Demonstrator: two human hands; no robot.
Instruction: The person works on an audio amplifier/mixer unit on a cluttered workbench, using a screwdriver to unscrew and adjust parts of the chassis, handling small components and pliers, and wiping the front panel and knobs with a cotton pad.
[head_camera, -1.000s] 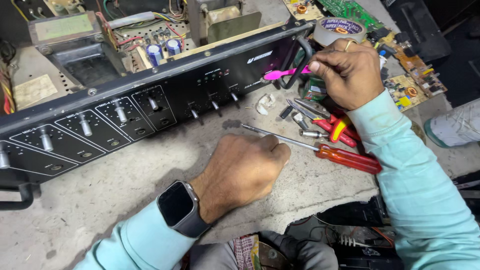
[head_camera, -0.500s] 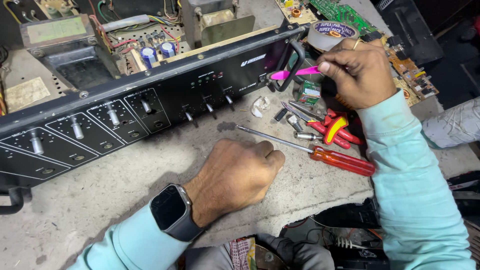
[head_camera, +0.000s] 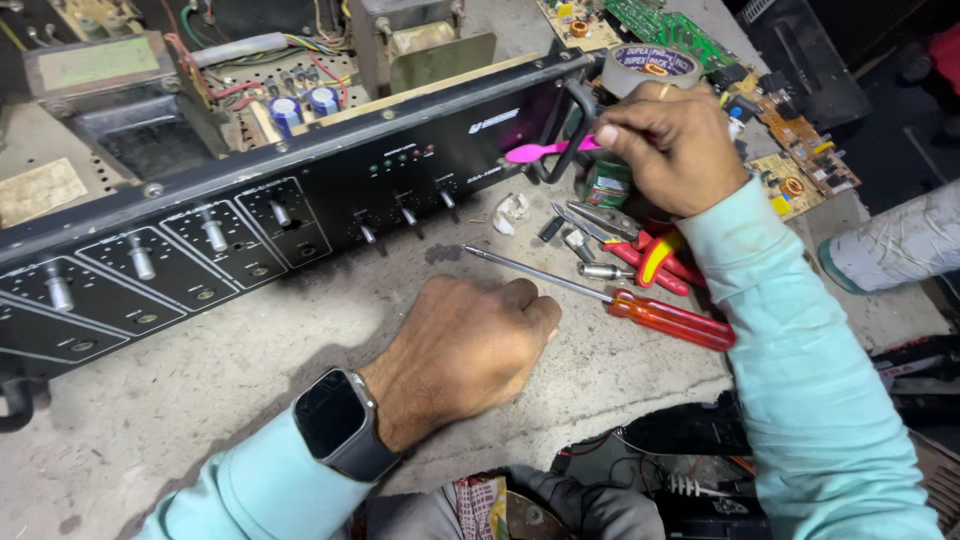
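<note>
Tape roll (head_camera: 652, 62) behind right hand (head_camera: 670, 150), pink tool (head_camera: 545, 151)

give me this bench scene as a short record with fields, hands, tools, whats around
left hand: left hand closed in a fist, resting on the concrete bench, holding nothing visible; smartwatch on the wrist
right hand: right hand pinching a pink tool at the right end of the amplifier
amplifier: black front panel with metal knobs, top open, wiring exposed
nearby tools: red-handled screwdriver and red pliers lying on the bench
behind: tape roll, circuit boards
</note>
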